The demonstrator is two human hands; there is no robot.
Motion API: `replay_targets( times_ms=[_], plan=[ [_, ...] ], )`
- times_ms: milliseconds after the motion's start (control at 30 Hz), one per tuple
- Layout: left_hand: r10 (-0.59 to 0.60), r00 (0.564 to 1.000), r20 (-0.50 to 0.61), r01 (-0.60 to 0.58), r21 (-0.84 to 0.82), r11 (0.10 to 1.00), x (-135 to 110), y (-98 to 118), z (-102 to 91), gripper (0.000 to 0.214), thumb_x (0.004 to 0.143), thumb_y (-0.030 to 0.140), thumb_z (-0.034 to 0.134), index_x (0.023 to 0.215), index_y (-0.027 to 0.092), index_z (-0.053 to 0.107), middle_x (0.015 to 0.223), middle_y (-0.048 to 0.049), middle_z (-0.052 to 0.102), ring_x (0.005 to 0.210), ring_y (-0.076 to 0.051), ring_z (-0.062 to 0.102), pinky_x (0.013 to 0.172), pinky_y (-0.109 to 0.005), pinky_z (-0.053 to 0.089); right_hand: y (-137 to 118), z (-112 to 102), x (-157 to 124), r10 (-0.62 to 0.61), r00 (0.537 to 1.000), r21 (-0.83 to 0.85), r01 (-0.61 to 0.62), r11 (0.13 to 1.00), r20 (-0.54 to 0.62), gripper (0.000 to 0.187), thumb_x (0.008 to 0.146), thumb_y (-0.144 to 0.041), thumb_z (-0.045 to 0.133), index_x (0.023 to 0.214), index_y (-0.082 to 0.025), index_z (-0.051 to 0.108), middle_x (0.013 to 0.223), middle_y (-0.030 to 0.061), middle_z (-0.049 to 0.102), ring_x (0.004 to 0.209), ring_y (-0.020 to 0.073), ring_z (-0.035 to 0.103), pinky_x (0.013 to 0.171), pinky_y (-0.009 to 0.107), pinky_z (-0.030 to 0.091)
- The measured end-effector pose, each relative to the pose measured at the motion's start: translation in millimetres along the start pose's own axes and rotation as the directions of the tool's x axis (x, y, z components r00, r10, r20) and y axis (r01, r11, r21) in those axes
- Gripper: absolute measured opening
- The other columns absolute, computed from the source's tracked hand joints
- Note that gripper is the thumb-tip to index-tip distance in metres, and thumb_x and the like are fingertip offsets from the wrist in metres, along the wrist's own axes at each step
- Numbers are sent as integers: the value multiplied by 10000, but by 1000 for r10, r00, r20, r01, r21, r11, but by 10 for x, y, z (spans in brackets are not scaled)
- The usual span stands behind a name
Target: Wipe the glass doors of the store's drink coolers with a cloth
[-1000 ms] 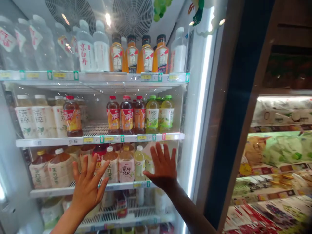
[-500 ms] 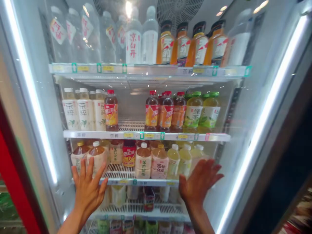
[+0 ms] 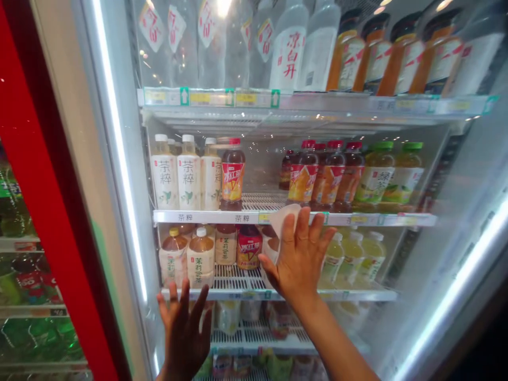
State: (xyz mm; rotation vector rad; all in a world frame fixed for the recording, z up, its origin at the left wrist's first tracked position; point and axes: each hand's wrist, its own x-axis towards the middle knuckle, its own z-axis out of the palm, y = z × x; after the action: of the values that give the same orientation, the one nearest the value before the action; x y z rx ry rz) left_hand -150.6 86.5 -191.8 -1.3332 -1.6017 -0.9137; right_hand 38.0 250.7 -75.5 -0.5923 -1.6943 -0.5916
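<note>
My right hand (image 3: 299, 262) lies flat with fingers spread on the glass door (image 3: 448, 174) of a drinks fridge, pressing a white cloth (image 3: 283, 218) against the pane at the level of the middle shelves. The cloth shows above my fingertips and beside my thumb. My left hand (image 3: 184, 330) rests lower down and to the left, open, fingers spread flat on the same glass with nothing in it. Behind the glass stand rows of tea and juice bottles (image 3: 232, 177).
A lit strip (image 3: 119, 159) runs down the door's left edge, another along the lower right (image 3: 456, 296). A red frame (image 3: 43, 190) stands to the left, with a second fridge of green bottles (image 3: 24, 328) beyond it. Water and orange bottles (image 3: 289, 50) fill the top shelf.
The view has swung left. My right hand has slid up and left across the glass with the cloth. My left hand has dropped lower on the pane.
</note>
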Motion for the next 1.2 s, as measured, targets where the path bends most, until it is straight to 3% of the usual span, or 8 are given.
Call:
replay_targets(
  times_ms=[233,367,467,567,767,967,1100,1200],
  plan=[
    [23,999,-35,-28,-169,985,-162,-87,101,810,918,282,640,1617,354,237,1740,-31,54,1608,-306,-22,1283,-610,-63,-560,241,-850,-139,978,-11,142,990,157,910,960,-518,498,1662,-141,57,1652,211,317,1535,440,278,1152,770,294],
    [76,997,-23,-79,-243,967,-154,53,50,833,901,300,664,1613,378,240,1743,-4,17,1603,-311,-71,1284,-592,-97,-504,274,-716,-42,989,-62,51,997,145,1033,929,-666,498,1651,-68,63,1647,266,293,1542,498,196,1151,799,238],
    [155,988,-1,-151,-248,957,-126,192,35,846,889,315,680,1608,400,244,1741,17,32,1606,-302,-59,1293,-572,-89,-340,240,-1000,-85,983,-47,94,994,162,987,944,-647,463,1655,-93,62,1667,238,270,1556,474,172,1165,783,239],
    [206,979,-1,-199,-250,948,-37,338,60,802,911,335,648,1605,403,253,1740,19,43,1608,-293,-51,1293,-565,-84,-62,153,-1213,-74,989,-85,85,993,131,900,985,-537,413,1651,-85,12,1687,230,213,1572,433,155,1158,776,268],
    [331,944,2,-325,-186,927,372,858,210,796,923,357,640,1605,411,233,1736,27,38,1610,-294,-41,1286,-584,-73,710,-120,-593,137,990,-108,-132,985,44,904,1018,-645,213,1638,-42,-48,1680,289,163,1576,448,103,1180,785,164],
    [412,910,48,-411,-22,911,756,1575,388,905,882,224,645,1616,405,149,1724,23,-37,1585,-316,-149,1262,-587,-144,1299,-331,-1070,-56,995,-106,65,992,84,888,1032,-640,200,1631,-2,50,1675,268,213,1594,375,68,1226,694,232],
    [391,920,-18,-391,-66,918,908,2042,513,843,914,351,655,1610,422,184,1728,52,22,1605,-305,-57,1288,-572,-95,2014,-559,-708,133,991,-72,-134,988,-22,867,1042,-590,255,1632,-39,-60,1707,251,63,1589,414,32,1191,758,216],
    [380,924,-46,-383,-93,919,1031,2344,602,842,902,379,676,1607,419,219,1728,49,65,1608,-317,-7,1294,-585,-65,2377,-710,-582,135,991,-46,-135,990,-7,860,1044,-581,258,1632,-55,-85,1712,238,45,1591,404,23,1205,744,196]
  ],
)
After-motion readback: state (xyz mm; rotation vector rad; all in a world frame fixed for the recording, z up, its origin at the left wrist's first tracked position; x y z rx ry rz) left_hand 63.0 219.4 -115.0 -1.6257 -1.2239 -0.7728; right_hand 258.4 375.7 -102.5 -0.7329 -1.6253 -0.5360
